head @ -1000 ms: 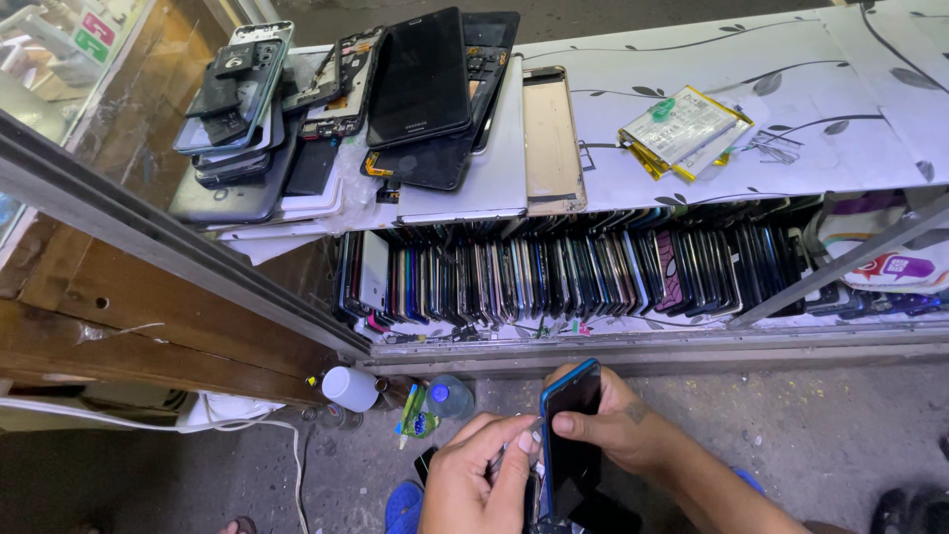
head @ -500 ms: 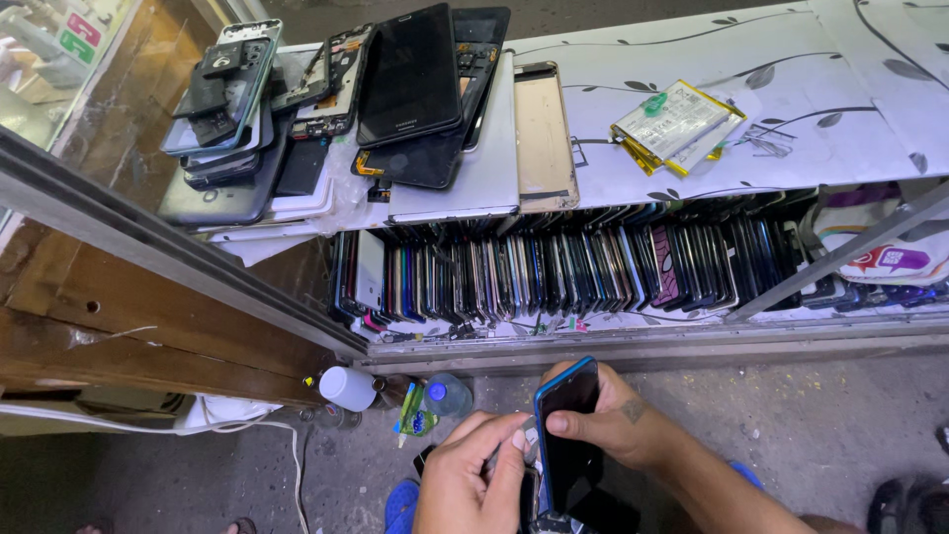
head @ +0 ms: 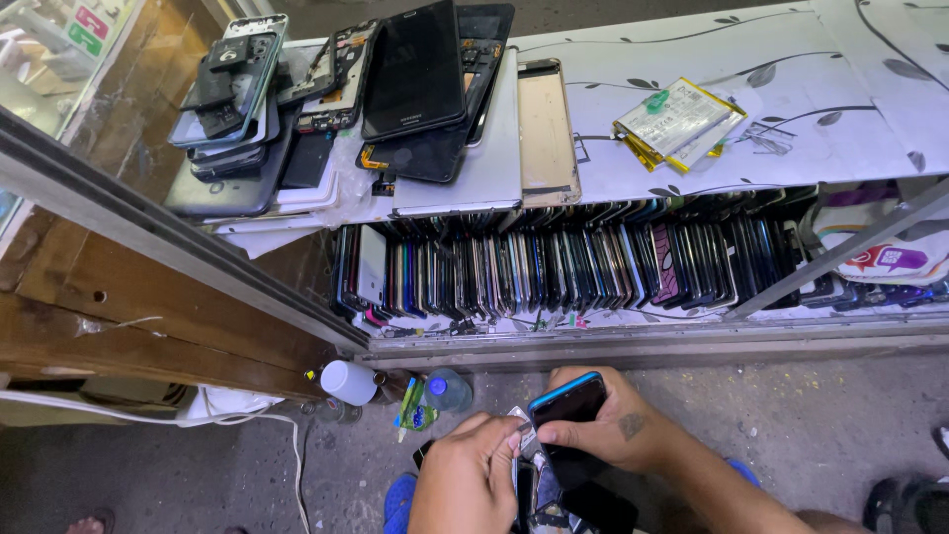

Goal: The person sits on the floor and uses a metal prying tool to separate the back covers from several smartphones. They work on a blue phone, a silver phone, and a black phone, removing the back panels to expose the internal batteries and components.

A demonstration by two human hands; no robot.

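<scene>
Blue-edged dark phone [head: 565,415] sits upright in the right hand [head: 611,427], low in view, just below the shelf of upright phone screens [head: 554,267]. Vs half a sec and a sec ago: the phone has barely moved, same grip, same upright tilt; the left hand [head: 473,485] has stayed right up against it, and a small pale film or tab [head: 522,427] now shows more plainly betw. its fingertips at the phone's left edge. Mostly the head cam has shifted, so the shelf and the table top [head: 791,109] sit a bit differently in frame. My read: the work on the phone's face or edge is mid-step, w/ no big change yet. Right-hand fingers curled around the phone, thumb on the near edge, firmly grasping it. Left-hand fingers pinched nearly closed on the pale tab, touching the phone's edge; can't tell if the tab is attached to the phone. Left of the phone, on the floor: a white bottle [head: 348,382] and a clear blue-capped bottle [head: 450,389]. Well above the phone, on the table: a stack of phone parts [head: 326,89] and flat batteries [head: 677,121].
</scene>
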